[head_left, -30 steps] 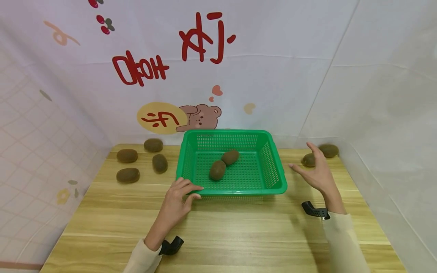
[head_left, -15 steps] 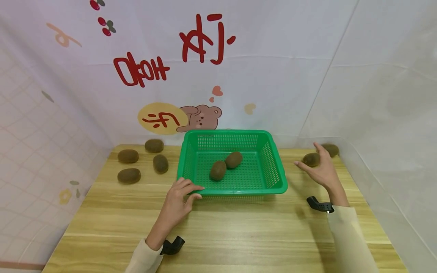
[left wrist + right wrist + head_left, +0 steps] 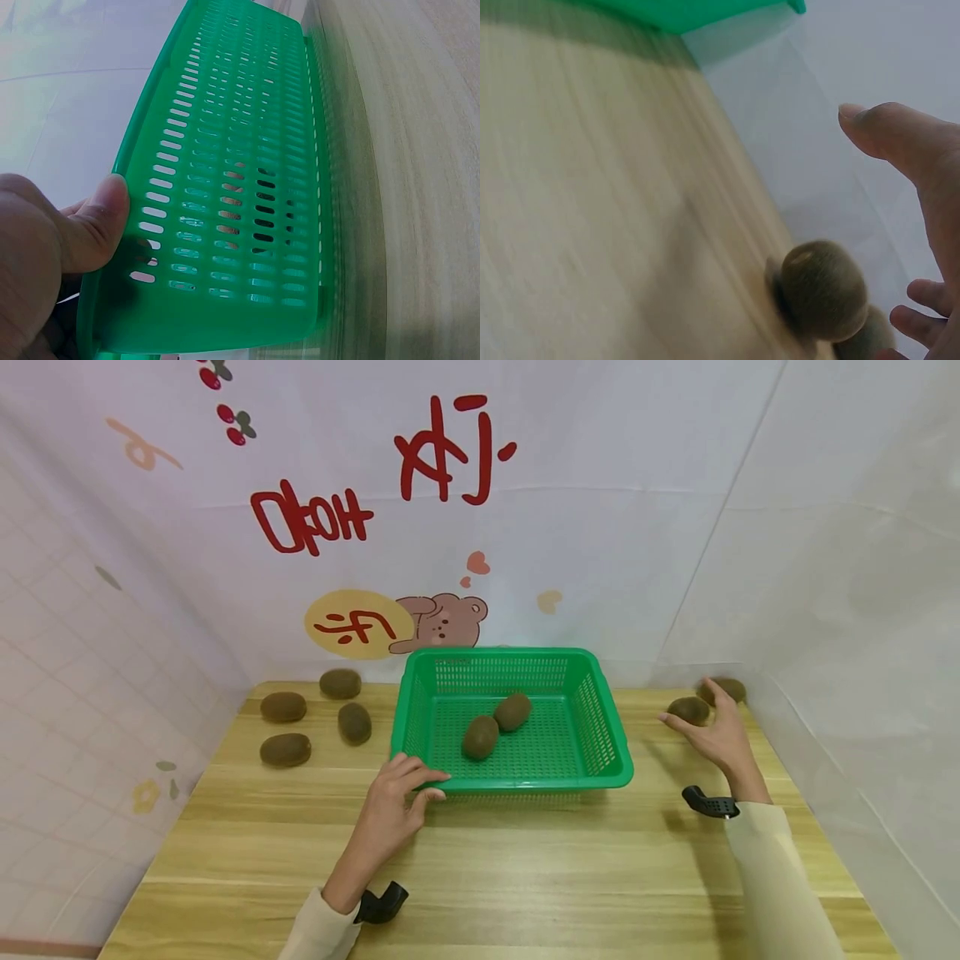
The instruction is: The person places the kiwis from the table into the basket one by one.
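Observation:
My left hand [image 3: 390, 806] grips the near-left corner of a green plastic basket [image 3: 517, 782], thumb on the outer wall and fingers over the rim; the left wrist view shows the thumb [image 3: 101, 217] at the rim. Two brown kiwis lie in the basket, a front one [image 3: 480, 737] and a back one [image 3: 513, 712]. At the far right, my right hand [image 3: 722, 739] hovers with thumb and fingers spread around a kiwi [image 3: 687, 711]. A second kiwi [image 3: 726, 691] sits behind it, partly covered by the fingers. In the right wrist view, a gap shows between the thumb and the nearer kiwi [image 3: 825, 291].
Several kiwis lie on the wooden table [image 3: 480, 877] left of the basket, among them one kiwi [image 3: 285, 749] nearest the front. A printed white cloth [image 3: 600, 527] hangs behind the table, with more cloth along both sides.
My right hand has moved right and forward, closing in on the kiwi at the far right. The back kiwi in the basket has rolled slightly right. My left hand stays on the rim.

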The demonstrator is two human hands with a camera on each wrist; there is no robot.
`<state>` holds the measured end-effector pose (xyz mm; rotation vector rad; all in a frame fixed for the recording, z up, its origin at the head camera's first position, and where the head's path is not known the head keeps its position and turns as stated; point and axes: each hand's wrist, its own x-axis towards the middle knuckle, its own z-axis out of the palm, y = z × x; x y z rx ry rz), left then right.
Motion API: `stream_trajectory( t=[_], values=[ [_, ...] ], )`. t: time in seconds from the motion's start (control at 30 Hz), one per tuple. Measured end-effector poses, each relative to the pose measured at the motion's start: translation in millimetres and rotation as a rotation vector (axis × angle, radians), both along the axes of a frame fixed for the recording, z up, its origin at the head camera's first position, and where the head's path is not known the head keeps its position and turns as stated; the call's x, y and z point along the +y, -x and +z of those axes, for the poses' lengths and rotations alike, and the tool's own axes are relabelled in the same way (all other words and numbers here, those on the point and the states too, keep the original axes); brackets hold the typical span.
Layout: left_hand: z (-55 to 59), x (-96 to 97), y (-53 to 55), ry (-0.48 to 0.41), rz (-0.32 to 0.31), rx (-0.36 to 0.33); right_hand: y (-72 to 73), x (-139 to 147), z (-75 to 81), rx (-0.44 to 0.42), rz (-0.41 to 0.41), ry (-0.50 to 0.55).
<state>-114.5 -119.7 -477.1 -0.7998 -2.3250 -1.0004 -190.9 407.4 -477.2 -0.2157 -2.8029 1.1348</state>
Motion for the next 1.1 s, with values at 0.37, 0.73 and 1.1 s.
stream_trajectory(
  t=[0.37, 0.73, 1.1],
  values=[
    [-0.5, 0.3, -0.2, -0.008, -0.003, 0.007, 8.9, 13.7, -15.7, -0.065, -0.050, 0.005],
    [-1.0, 0.2, -0.4, 0.000, -0.005, 0.014, 15.3, 19.7, -31.2, -0.118, -0.088, 0.037],
    [-0.8, -0.4, 0.2, -0.005, -0.002, 0.000, 18.5, 19.8, -34.3, -0.063, -0.145, 0.017]
  ],
)
